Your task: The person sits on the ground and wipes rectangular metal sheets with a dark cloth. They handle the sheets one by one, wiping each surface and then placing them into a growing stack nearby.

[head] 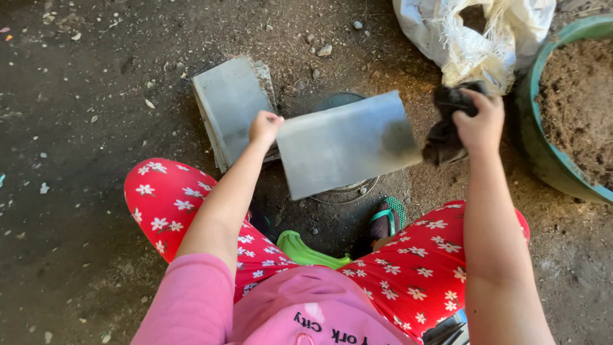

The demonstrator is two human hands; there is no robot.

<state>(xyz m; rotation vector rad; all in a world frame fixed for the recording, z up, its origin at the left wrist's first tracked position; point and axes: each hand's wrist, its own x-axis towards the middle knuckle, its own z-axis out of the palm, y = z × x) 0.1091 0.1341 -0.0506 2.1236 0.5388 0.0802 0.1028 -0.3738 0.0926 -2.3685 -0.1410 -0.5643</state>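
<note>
We observe the left hand point(265, 126) closed on the left edge of a flat grey metal sheet point(345, 144), which is held tilted above the dirt floor point(83, 160), roughly at the centre of the view. The right hand point(480, 122) is clenched around a dark cloth point(444, 131), and the cloth touches the sheet's right end, at 3 o'clock from the sheet's middle, where a dark smear shows on the metal. At 10 o'clock from the held sheet we note a stack of similar grey sheets point(231, 105) lying on the floor, just beside the left hand. Beneath the held sheet a round rim point(345, 191) partly shows; we cannot tell what it is. At 1 o'clock lies a torn white sack point(472, 32), and at 3 o'clock stands a green tub point(543, 153) filled with brown soil. At 6 o'clock we record red flowered trousers point(172, 198) and a green sandal point(389, 217).
</note>
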